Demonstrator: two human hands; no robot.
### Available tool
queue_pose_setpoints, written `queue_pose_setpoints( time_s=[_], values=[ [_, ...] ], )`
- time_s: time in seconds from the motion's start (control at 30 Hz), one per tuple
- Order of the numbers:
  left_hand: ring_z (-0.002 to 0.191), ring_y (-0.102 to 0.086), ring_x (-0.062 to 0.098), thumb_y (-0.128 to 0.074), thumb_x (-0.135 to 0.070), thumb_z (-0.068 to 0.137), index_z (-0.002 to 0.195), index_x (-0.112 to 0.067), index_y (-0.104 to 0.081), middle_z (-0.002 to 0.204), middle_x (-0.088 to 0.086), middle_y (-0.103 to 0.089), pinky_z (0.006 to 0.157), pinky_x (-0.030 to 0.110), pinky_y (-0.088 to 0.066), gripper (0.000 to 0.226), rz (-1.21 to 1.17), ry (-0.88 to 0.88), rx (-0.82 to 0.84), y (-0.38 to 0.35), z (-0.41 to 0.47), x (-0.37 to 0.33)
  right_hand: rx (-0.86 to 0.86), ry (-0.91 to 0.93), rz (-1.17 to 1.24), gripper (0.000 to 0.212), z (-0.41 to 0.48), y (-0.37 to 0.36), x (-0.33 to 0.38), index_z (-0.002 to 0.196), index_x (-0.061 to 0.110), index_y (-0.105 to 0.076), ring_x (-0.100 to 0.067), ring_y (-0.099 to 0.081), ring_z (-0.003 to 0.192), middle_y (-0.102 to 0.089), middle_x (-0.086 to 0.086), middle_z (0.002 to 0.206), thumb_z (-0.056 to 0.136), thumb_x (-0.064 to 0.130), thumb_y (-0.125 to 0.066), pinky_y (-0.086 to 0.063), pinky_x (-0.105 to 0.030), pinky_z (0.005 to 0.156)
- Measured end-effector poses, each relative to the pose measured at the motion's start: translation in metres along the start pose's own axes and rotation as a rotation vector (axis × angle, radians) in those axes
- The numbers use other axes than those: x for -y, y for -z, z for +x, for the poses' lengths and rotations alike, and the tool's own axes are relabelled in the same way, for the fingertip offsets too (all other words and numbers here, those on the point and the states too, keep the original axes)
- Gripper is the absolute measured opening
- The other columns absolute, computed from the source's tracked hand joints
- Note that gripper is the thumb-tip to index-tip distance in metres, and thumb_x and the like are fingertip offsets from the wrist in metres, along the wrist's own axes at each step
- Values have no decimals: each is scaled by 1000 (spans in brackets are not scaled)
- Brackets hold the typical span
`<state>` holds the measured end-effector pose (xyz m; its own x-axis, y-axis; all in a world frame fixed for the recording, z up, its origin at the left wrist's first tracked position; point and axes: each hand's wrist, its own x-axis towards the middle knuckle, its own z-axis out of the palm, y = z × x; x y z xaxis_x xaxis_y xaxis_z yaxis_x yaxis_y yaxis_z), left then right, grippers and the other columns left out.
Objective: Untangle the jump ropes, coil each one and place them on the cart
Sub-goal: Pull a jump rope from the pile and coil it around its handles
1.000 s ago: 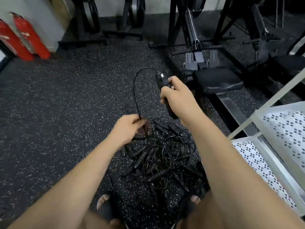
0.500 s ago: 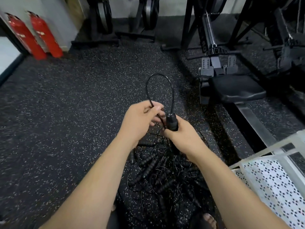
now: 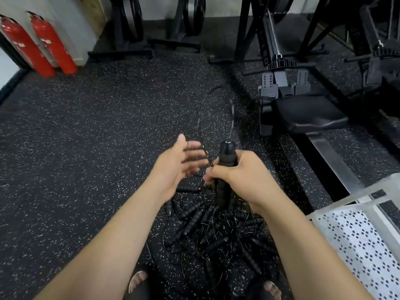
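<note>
Tangled black jump ropes point(image 3: 216, 230) heaped. Right hand point(image 3: 238, 176) grip holds ribbed black handle point(image 3: 226, 156); left hand point(image 3: 173, 167) grip wide. Likely coiling; next catch thin cord point(image 3: 232, 111).

text: none can be read | fire extinguishers point(image 3: 53, 45): labels blurred, illegible | rowing machine point(image 3: 303, 114): lettering not made out

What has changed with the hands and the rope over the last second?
The left hand, pinching the cord loop half a second ago, has let go and spread open; the loop swings blurred ahead. The right hand still grips the handle. The tangled pile stays on the floor by the cart.
</note>
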<state>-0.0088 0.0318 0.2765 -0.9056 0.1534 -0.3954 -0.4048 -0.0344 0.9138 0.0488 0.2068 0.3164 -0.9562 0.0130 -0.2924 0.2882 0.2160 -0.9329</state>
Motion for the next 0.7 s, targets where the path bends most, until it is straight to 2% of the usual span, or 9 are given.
queue_pose_setpoints(
  time_s=[0.1, 0.2, 0.27, 0.37, 0.43, 0.53, 0.6, 0.67, 0.7],
  values=[
    [110, -76, 21, -38, -27, 116, 129, -17, -69, 115, 1, -81, 107, 49, -56, 36, 180, 47, 179, -16, -7, 17, -84, 29, 135, 13, -1, 19, 9, 92, 5, -73, -41, -78, 98, -81, -17, 90, 85, 4, -83, -57, -62, 102],
    [113, -72, 16, -47, -8, 104, 127, -24, -73, 120, -6, -80, 109, 41, -50, 38, 360, 64, 326, -26, -10, 33, -174, 52, 297, 13, 0, 35, 14, 89, 12, -70, -40, -80, 96, -82, -16, 90, 91, 3, -79, -58, -68, 99],
    [116, -68, 5, -56, -9, 102, 121, -38, -74, 118, -21, -78, 108, 31, -44, 39, 535, 42, 362, -33, -14, 39, -204, 68, 411, 15, 2, 44, 16, 89, 11, -68, -37, -80, 93, -81, -19, 93, 93, 0, -76, -62, -60, 98],
    [116, -70, 3, -74, -24, 100, 116, -43, -73, 117, -24, -76, 114, 38, -47, 25, 596, -46, 391, -41, -15, 52, -219, 71, 547, 14, 2, 51, 20, 90, 13, -68, -37, -80, 98, -82, -20, 99, 95, 0, -74, -63, -50, 95],
    [107, -73, 9, -78, -40, 97, 109, -42, -74, 110, -20, -78, 106, 40, -53, 13, 592, -112, 375, -48, -14, 56, -231, 71, 570, 16, 3, 53, 19, 87, 17, -71, -37, -80, 104, -82, -19, 102, 95, 3, -74, -59, -48, 94],
    [91, -72, 8, -76, -52, 94, 98, -40, -74, 96, -22, -77, 87, 33, -54, 14, 702, -194, 294, -51, -10, 53, -244, 74, 615, 25, 6, 56, 17, 78, 21, -76, -34, -80, 105, -82, -19, 106, 96, 4, -73, -55, -47, 97],
    [96, -72, -1, -75, -47, 96, 99, -40, -76, 99, -27, -78, 97, 34, -55, 7, 730, -228, 296, -49, -8, 47, -215, 75, 633, 15, 7, 58, 14, 95, 19, -76, -32, -79, 107, -80, -23, 111, 95, 4, -76, -57, -45, 97],
    [99, -73, -3, -75, -39, 98, 100, -36, -76, 100, -25, -79, 106, 38, -53, 4, 676, -209, 282, -42, -8, 38, -188, 63, 628, 27, 10, 59, 8, 117, 8, -72, -34, -78, 113, -77, -25, 118, 92, 3, -80, -60, -45, 97],
    [93, -73, 0, -75, -37, 99, 97, -34, -75, 94, -19, -80, 104, 42, -55, 4, 651, -211, 263, -38, -8, 33, -185, 48, 589, 32, 12, 58, 3, 121, 5, -72, -35, -77, 114, -78, -24, 118, 90, 2, -81, -61, -46, 97]
  ],
)
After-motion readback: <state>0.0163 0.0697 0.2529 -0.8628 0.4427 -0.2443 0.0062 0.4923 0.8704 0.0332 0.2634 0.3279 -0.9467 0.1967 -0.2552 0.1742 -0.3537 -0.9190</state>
